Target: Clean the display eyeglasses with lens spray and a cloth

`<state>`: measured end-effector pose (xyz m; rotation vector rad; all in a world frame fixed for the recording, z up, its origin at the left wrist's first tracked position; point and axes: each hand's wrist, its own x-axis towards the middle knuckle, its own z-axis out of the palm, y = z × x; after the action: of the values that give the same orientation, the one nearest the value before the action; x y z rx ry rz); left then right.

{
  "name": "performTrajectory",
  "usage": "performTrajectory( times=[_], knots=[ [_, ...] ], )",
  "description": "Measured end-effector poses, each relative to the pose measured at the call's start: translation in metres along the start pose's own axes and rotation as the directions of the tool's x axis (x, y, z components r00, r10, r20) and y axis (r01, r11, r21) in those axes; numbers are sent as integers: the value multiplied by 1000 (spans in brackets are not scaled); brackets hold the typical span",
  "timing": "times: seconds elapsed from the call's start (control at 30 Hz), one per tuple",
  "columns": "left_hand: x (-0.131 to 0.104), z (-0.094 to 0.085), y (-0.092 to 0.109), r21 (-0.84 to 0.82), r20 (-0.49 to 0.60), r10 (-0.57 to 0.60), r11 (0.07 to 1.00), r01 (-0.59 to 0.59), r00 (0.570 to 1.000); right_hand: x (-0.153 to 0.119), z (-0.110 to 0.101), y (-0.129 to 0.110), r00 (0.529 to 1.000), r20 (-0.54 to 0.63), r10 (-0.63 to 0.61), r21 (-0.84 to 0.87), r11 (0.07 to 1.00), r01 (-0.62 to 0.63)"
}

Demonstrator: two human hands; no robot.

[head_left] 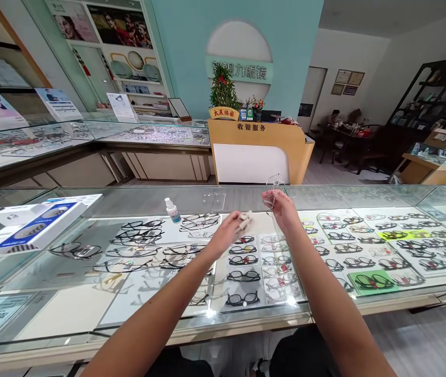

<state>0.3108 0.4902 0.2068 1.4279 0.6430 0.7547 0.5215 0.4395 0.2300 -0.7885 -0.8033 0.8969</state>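
Observation:
My right hand (283, 210) is raised above the glass counter, its fingers closed on a pair of thin-framed, clear eyeglasses (275, 182). To its left, my left hand (226, 233) grips a crumpled beige cloth (243, 222), slightly blurred. Cloth and eyeglasses are apart. A small white spray bottle (172, 211) with a blue label stands on the counter left of my hands. Several dark-framed eyeglasses (138, 232) lie grouped near it, and more thin-framed pairs (199, 222) sit between the bottle and my left hand.
Beneath my arms runs the glass display counter (242, 192), with rows of eyeglasses (243, 275) inside. A blue-and-white box (42, 228) lies at its left end. Beyond stand a wooden cashier desk (299, 152) and another display case (152, 137). A person (333, 117) sits at the far right.

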Motion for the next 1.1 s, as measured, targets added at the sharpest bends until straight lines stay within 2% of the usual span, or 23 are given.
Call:
performTrajectory(
  times=[0.07,0.13,0.27,0.37,0.47,0.6,0.73,0.93,1.1],
  knots=[
    [9,-11,3,-207,-110,-80,977,56,991,-2,2,-1,1000,15,8,-11,1000,-8],
    [14,-21,8,-337,-147,-111,940,55,983,-5,5,-1,999,45,26,-17,1000,-25],
    [16,-31,13,-361,-233,-74,932,-15,970,-12,14,0,991,109,79,-41,996,-75],
    [19,-33,9,-379,-278,-91,925,-22,956,-17,21,1,980,162,112,-66,993,-102],
    [24,-34,3,-435,-249,-107,900,-13,963,-23,27,3,965,221,139,-87,989,-122],
    [27,-35,-2,-414,-186,-36,909,-45,982,-29,34,5,938,298,177,-155,979,-135],
    [24,-37,-3,-343,-224,-32,938,-48,974,-32,38,7,917,349,193,-214,969,-123],
    [23,-38,1,-356,-279,14,927,-117,960,-32,37,12,912,352,210,-248,961,-125],
    [23,-41,8,-477,-210,42,868,-140,977,-30,35,14,921,325,214,-243,960,-137]
  ],
)
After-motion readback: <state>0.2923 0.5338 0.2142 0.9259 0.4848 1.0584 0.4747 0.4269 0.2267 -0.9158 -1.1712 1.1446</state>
